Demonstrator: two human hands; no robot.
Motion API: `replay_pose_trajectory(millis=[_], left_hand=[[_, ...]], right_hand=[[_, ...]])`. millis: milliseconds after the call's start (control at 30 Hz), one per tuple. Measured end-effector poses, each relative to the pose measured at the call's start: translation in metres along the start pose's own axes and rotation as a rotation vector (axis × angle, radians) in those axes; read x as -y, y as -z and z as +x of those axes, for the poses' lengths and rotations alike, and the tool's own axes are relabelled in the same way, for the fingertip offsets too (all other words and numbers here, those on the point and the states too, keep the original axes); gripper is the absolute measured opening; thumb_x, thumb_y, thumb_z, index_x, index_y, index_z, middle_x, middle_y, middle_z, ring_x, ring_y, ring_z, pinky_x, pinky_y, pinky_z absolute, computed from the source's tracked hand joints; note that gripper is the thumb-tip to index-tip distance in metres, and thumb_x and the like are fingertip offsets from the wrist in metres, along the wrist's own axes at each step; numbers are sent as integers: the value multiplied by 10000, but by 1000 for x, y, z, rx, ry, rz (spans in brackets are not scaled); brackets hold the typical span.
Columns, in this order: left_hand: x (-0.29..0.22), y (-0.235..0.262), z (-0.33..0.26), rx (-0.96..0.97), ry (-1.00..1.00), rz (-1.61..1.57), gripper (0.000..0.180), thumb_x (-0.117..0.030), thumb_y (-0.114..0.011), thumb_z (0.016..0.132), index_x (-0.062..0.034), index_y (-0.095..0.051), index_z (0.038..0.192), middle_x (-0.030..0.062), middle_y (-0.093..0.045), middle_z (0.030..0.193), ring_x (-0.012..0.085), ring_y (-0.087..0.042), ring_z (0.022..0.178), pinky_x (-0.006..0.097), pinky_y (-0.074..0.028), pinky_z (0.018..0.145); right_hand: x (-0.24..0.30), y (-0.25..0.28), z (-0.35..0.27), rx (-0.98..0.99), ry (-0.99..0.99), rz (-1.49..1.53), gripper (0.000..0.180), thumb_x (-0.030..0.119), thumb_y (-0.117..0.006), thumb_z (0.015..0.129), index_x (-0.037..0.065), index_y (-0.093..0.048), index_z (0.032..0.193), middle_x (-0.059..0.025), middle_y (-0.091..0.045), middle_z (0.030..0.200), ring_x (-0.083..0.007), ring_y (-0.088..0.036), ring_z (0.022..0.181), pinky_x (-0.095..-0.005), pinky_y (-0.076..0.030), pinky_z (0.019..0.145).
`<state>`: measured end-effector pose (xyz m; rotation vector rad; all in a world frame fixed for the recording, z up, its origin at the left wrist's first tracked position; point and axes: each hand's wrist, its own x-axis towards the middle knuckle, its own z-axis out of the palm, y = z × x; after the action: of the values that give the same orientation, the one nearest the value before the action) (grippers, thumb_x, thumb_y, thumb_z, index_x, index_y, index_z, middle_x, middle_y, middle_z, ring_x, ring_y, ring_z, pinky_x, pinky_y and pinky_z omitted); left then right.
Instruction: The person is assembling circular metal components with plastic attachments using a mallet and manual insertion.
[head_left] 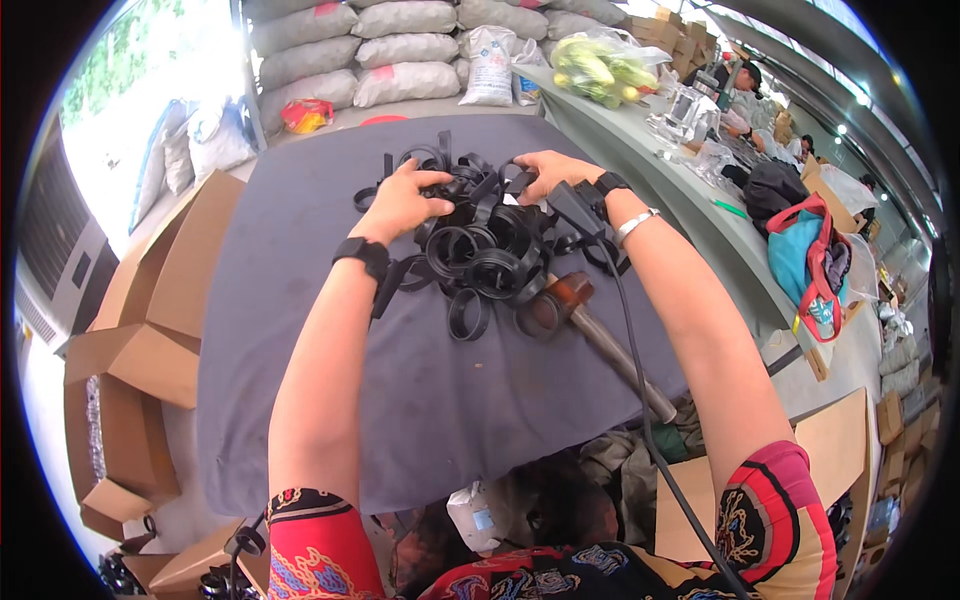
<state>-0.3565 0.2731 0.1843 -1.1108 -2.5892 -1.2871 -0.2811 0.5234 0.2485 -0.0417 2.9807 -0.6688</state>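
Note:
A heap of black plastic rings (455, 250), some with short straight tabs, lies on the grey cloth-covered table (400, 400). My left hand (402, 203) rests at the heap's left side, thumb and index finger apart with black rings between and below them. At the far right side of the heap, my right hand (552, 176) has its fingers curled about the edge of a black ring (515, 178). Just under the heap's near right edge lies a mallet (610, 345) with a brown head and a metal handle. Parts of both hands' fingers are hidden among the rings.
Open cardboard boxes (135, 430) stand at the left. A black cable (640, 380) hangs near my right forearm. Along the right runs another bench (640, 150) with a bag of green vegetables (600, 70) and a teal-and-red bag (810, 260). Stacked sacks (405, 50) line the back.

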Motion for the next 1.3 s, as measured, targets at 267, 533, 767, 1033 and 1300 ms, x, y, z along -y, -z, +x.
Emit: replay_pose_trajectory(millis=[267,533,767,1033,1300], left_hand=[[-25,-4,-81,-181,-244,82,615,-314,-715,755,-97,-498,1288,220,-497,1276,366,-498,1154,417,-417,970],[-32,-64,-113,149,-77,254,844,-427,-665,808,-224,-188,1474,263,-178,1486,515,-232,1313,519,-295,1066],[-20,-65,-95,102,16,302,711,-409,-595,868,-231,-243,1460,217,-224,1485,487,-249,1322,533,-348,1029],[-22,-40,-132,-1,-71,275,605,-282,-654,839,-94,-413,1361,231,-291,1452,433,-279,1325,503,-373,1015],[-34,-14,-174,-20,-152,88,474,-160,-698,794,-72,-545,1234,262,-363,1400,421,-382,1265,452,-378,1008]], right_hand=[[-14,-53,-73,-548,148,133,685,300,-598,835,-80,-334,1339,-277,-535,1188,-366,-521,1131,-388,-399,968],[-2,-121,-68,-476,-59,55,830,235,-598,859,-97,-78,1414,-325,-250,1419,-420,-336,1302,-413,-299,1088],[3,-111,-61,-518,-110,71,539,276,-540,876,-66,-409,1271,-307,-519,1187,-426,-517,1104,-463,-412,947],[15,-70,-29,-904,-58,-242,386,316,-594,846,-12,-574,1050,-232,-568,1045,-404,-549,965,-473,-454,832],[-2,-57,16,-696,-136,-242,171,93,-602,712,85,-701,850,-158,-669,904,-339,-637,862,-411,-503,744]])
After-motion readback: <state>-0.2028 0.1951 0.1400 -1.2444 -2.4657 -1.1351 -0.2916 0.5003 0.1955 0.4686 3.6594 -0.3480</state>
